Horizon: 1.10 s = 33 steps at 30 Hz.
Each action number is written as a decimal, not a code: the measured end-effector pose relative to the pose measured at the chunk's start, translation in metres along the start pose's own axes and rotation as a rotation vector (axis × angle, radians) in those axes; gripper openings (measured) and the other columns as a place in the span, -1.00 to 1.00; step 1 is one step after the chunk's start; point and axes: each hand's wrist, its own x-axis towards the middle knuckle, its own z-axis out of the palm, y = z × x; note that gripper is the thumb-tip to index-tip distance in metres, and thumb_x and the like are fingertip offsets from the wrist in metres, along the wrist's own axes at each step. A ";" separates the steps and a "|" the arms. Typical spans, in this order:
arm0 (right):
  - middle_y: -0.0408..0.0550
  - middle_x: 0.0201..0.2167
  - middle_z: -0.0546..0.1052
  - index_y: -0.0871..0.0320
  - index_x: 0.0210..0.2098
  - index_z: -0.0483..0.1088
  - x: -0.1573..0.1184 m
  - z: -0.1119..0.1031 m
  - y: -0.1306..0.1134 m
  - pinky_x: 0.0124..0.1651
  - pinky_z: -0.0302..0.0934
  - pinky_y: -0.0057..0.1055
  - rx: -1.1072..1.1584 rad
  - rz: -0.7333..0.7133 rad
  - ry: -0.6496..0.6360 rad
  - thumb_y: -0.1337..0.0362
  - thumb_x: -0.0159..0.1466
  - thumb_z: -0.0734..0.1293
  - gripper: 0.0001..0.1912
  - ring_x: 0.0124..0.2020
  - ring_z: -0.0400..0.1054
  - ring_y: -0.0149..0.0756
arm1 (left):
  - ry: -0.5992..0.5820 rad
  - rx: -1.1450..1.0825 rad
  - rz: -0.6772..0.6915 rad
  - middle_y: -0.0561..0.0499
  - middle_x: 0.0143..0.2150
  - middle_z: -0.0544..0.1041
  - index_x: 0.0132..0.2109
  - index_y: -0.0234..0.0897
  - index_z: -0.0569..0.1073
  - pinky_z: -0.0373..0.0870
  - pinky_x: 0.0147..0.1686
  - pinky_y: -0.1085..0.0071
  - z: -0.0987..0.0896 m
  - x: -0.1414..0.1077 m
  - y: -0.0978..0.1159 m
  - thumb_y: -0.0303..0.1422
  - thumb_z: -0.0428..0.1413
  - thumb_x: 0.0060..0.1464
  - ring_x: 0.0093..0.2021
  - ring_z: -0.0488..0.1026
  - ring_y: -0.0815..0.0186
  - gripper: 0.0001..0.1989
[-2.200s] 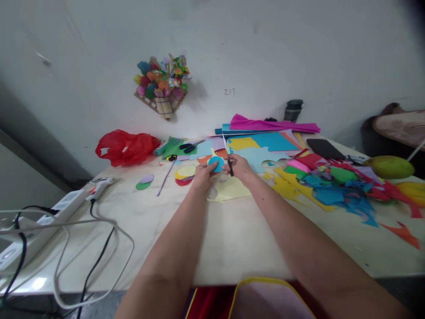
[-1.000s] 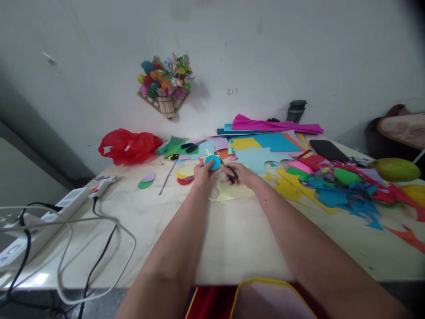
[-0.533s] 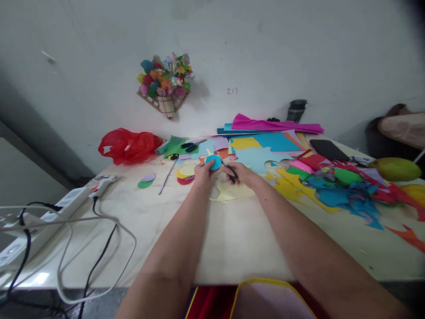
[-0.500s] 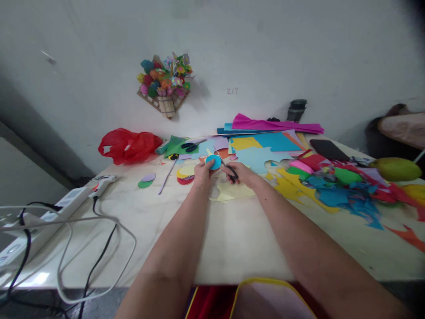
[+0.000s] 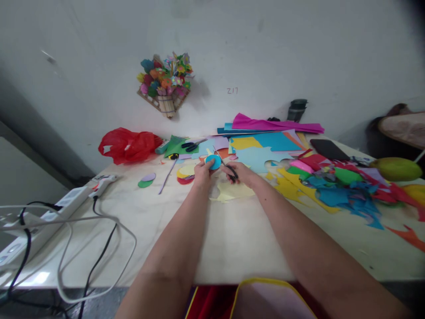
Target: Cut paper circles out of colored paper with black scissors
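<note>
My left hand (image 5: 202,172) pinches a blue paper circle (image 5: 214,162) by its left side, with the thumb on top. Black-handled scissors (image 5: 233,173) are in my right hand (image 5: 243,173), the fingers closed round the handles. Their blades point up and left, close to the circle's right edge; whether they touch it I cannot tell. Under my hands lies a pale yellow paper scrap (image 5: 232,192). Just left of my left hand is a small pile of yellow and red paper circles (image 5: 185,173). Farther left, a lilac circle (image 5: 149,177) overlaps a green circle (image 5: 145,184).
Coloured paper scraps (image 5: 348,197) are heaped at the right, beside a dark phone-like slab (image 5: 328,149). Paper sheets (image 5: 262,155) lie behind my hands. A second pair of scissors (image 5: 192,145) and a red plastic bag (image 5: 129,145) are at the back left. Cables and a power strip (image 5: 49,217) occupy the left edge.
</note>
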 end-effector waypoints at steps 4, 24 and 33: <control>-0.23 -0.69 0.37 0.18 -0.46 0.31 0.000 0.001 -0.001 -0.75 -0.06 -0.60 0.007 0.003 0.004 0.10 0.19 0.42 -0.69 -0.74 0.23 -0.53 | -0.013 -0.013 0.007 0.00 -0.52 0.51 -0.47 -0.39 0.48 0.50 -0.35 0.37 -0.001 0.001 -0.001 -0.41 0.39 -0.36 -0.49 0.45 0.37 -0.74; -0.24 -0.72 0.32 0.16 -0.50 0.27 -0.004 0.001 -0.006 -0.74 -0.10 -0.59 0.002 -0.003 -0.004 0.14 0.16 0.42 -0.70 -0.75 0.18 -0.52 | -0.020 -0.017 0.020 0.00 -0.50 0.53 -0.46 -0.39 0.50 0.50 -0.29 0.31 0.000 -0.001 0.001 -0.38 0.40 -0.42 -0.49 0.46 0.36 -0.69; -0.24 -0.73 0.32 0.16 -0.51 0.28 -0.002 0.000 -0.005 -0.74 -0.14 -0.58 -0.015 0.020 0.002 0.17 0.16 0.39 -0.74 -0.76 0.18 -0.51 | -0.028 -0.020 0.029 0.02 -0.51 0.51 -0.44 -0.38 0.49 0.50 -0.27 0.30 -0.003 0.000 0.001 -0.38 0.41 -0.41 -0.47 0.47 0.35 -0.68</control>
